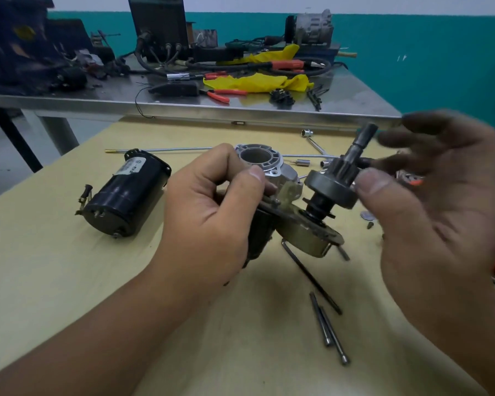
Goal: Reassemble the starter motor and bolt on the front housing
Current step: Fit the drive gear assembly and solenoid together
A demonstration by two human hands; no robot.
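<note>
My left hand (212,212) grips the starter's inner assembly (306,230), a dark armature end with a round gear plate, tilted above the wooden table. Its drive pinion and shaft (343,170) point up to the right. My right hand (435,201) is beside the pinion's clutch drum, thumb against its rim and fingers spread and blurred. The silver front housing (260,160) lies on the table behind my left hand. The black motor body (126,195) lies on its side at the left. Two long through bolts (327,327) lie in front.
An Allen key (309,275) lies under the assembly. Sockets and a thin rod (183,150) sit toward the table's (69,281) far edge. Behind it a steel bench (183,104) holds pliers, yellow cloth, cables and a compressor.
</note>
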